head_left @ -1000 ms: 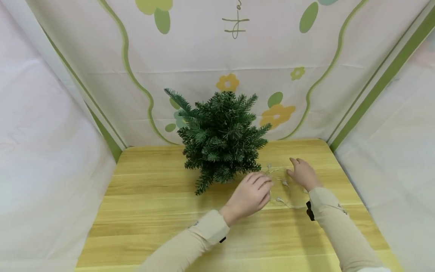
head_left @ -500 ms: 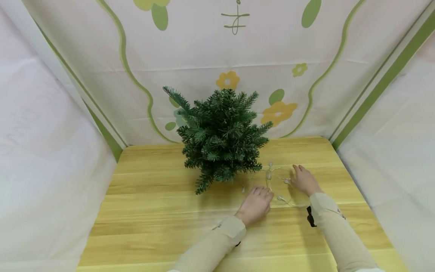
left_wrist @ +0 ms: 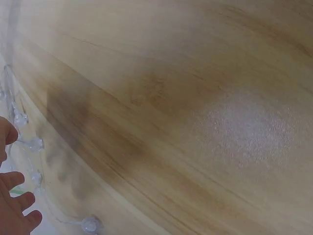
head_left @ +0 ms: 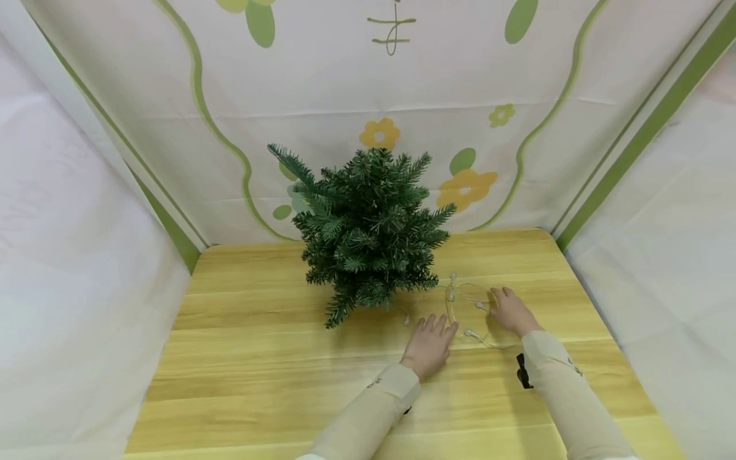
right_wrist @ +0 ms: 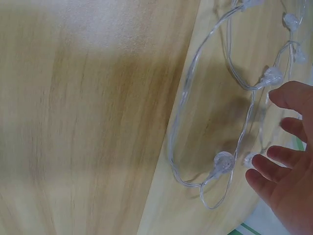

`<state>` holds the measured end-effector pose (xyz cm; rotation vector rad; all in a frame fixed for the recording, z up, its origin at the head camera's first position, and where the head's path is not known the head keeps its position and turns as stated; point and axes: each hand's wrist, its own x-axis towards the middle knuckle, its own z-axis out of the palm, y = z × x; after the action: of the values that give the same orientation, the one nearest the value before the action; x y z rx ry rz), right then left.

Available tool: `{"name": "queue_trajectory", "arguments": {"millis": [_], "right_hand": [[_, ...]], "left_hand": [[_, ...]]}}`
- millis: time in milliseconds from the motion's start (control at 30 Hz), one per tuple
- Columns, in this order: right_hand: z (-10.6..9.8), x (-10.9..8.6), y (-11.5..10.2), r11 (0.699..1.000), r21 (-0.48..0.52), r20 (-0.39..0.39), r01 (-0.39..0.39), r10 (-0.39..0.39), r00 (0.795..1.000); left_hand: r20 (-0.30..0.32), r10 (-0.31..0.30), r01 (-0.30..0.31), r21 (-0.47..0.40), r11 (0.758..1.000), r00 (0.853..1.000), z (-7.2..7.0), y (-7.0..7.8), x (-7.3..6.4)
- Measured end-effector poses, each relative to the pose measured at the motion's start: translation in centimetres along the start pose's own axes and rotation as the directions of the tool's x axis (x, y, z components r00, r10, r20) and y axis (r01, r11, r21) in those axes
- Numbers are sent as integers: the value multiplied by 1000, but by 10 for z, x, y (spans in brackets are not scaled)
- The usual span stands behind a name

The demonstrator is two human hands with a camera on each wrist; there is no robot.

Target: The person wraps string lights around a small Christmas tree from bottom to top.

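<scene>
Clear string lights (right_wrist: pixel 224 162) on tabletop (head_left: pixel 247 364), 4 o'clock from the tree (head_left: pixel 374 233); your left hand (head_left: pixel 428 348) and right hand (head_left: pixel 512 311) have fingers apart.

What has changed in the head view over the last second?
The left hand has come back from the tree and slightly right, its bent fingers now spread; whether it let go of anything is unclear. The right hand has also drawn back slightly. More of the light string shows. The tree stands where it stood.
</scene>
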<state>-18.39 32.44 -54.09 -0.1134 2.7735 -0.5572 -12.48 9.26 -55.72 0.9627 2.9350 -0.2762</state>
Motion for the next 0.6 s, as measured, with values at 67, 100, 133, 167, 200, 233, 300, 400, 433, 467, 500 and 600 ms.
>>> {"name": "queue_trajectory", "arguments": {"millis": [67, 100, 133, 167, 200, 233, 300, 400, 433, 467, 500, 600], "right_hand": [[2, 0, 1, 1000, -10, -4, 2, -2, 1000], [2, 1, 2, 1000, -14, -7, 1, -1, 1000], [3, 1, 2, 1000, -17, -9, 0, -1, 1000], [4, 1, 3, 1000, -22, -10, 1, -1, 1000], [4, 2, 4, 1000, -26, -10, 1, -1, 1000], [5, 2, 4, 1000, -25, -9, -3, 3, 1000], [6, 2, 5, 999, -32, -7, -8, 8, 1000], [8, 2, 6, 999, -54, -12, -3, 2, 1000], [8, 2, 6, 998, -56, -15, -2, 2, 1000], [9, 2, 6, 998, -61, -19, -2, 0, 1000], [9, 1, 6, 998, -63, -21, 2, -3, 1000], [9, -1, 5, 999, -48, -16, -5, 4, 1000]], "left_hand": [[11, -10, 11, -16, 1000, 1000, 1, 0, 0], [15, -14, 14, -26, 1000, 1000, 3, 0, 1], [14, -16, 16, -32, 999, 1000, 3, 0, 1], [13, -17, 18, -42, 999, 1000, 4, 0, 1], [15, -16, 17, -49, 999, 1000, 4, 0, 1], [15, -15, 16, -59, 998, 1000, 4, 0, 1], [10, -11, 12, -81, 997, 1000, 4, 0, 2], [10, -6, 7, -101, 995, 1000, 4, 1, 3], [11, -6, 7, -105, 994, 1000, 5, 1, 3], [14, -7, 8, -106, 994, 1000, 5, 1, 3], [19, -7, 9, -105, 994, 1000, 5, 0, 3], [39, -7, 12, -107, 994, 999, 5, -1, 3]]}}
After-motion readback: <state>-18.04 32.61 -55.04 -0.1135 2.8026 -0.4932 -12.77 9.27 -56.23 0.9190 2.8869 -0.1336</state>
